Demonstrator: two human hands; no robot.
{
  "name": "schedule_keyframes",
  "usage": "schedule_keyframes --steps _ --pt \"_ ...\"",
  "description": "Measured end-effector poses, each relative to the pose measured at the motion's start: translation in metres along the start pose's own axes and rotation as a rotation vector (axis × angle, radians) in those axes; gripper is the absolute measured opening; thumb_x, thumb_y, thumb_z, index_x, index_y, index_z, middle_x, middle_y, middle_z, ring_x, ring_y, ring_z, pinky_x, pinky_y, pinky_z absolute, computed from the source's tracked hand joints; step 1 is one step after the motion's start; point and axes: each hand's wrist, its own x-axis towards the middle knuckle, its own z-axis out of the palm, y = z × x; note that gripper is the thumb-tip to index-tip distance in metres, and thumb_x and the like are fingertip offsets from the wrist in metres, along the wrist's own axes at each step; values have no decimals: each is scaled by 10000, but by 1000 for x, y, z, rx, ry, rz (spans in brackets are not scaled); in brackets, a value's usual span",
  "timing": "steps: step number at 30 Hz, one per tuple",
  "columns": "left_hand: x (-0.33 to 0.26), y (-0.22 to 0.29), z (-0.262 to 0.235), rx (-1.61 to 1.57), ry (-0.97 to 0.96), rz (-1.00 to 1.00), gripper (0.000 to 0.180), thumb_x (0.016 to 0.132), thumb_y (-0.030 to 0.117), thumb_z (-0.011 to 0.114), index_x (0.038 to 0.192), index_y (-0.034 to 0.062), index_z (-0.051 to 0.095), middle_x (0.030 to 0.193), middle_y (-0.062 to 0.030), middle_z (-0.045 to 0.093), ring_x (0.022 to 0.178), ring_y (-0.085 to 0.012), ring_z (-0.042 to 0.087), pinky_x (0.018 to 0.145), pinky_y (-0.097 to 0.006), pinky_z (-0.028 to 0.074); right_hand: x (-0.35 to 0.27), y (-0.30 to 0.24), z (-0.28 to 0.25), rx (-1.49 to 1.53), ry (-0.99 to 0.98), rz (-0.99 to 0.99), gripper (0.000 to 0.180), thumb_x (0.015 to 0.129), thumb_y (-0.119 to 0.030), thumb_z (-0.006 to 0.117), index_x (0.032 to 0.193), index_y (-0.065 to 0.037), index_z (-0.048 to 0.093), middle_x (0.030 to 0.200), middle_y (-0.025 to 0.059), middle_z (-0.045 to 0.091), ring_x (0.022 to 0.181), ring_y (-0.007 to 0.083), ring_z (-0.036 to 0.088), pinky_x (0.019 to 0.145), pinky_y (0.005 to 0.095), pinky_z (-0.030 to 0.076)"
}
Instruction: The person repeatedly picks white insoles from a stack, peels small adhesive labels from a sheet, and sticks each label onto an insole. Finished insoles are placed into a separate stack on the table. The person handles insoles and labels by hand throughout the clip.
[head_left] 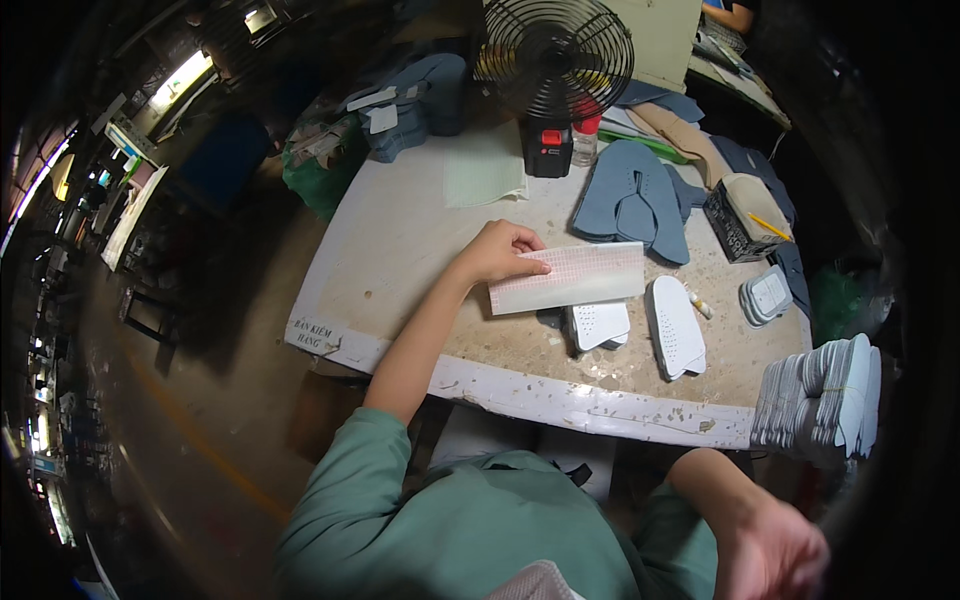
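A folded strip of paper (580,275), white with a pink grid along it, is pinched between the thumb and fingers of my left hand (505,253). It hangs just above the table, partly covering a small pile of white perforated shoe pieces (600,325). Beside that pile lies a longer white perforated piece (675,325) with more layers under it. My right hand (775,548) is off the table at the lower right, close to my body. Its fingers are blurred and partly turned away.
A black fan (557,60) stands at the back beside a red-capped bottle (585,145). Blue-grey shoe cutouts (630,200), a box (740,222) with a yellow pencil, and small grey pieces (767,295) lie rightward. Stacked pale pieces (815,400) overhang the right corner. Pale green paper (485,170) lies behind.
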Motion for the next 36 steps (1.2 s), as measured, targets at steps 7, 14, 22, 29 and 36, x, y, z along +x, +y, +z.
schedule_keyframes --steps 7,14,22,29,36 --pt "-4 7 1 -1 -35 -3 284 774 261 778 923 22 750 777 -89 714 725 -121 627 759 -285 503 -155 78 32 -144 -944 727 186 752 53 713 917 -27 682 850 86 634 763 254 591 690 342 474" --pt "-10 16 1 -34 -79 59 236 824 211 754 933 2 744 780 -38 700 738 -71 587 713 -244 482 -227 82 19 -174 -1280 966 253 809 -267 736 1008 -112 717 927 59 671 942 217 606 971 416 364" --pt "-12 23 9 -94 -26 43 250 842 221 731 938 -9 743 790 -87 722 721 -106 636 710 -269 519 -231 82 14 -188 -1179 845 178 790 -182 740 951 -117 703 898 27 656 939 203 597 962 435 386" --pt "-12 24 9 -83 -50 71 224 871 182 711 940 -30 730 797 -44 705 722 -68 602 669 -231 499 -230 74 20 -196 -1103 844 126 751 -95 746 852 -90 672 890 20 650 962 229 596 876 389 438" --pt "-12 24 13 -123 -51 58 235 857 203 715 944 -15 738 808 -81 724 747 -101 636 754 -274 522 -228 69 24 -200 -1072 713 297 740 -41 739 1024 -106 680 906 20 673 954 227 610 850 364 447"
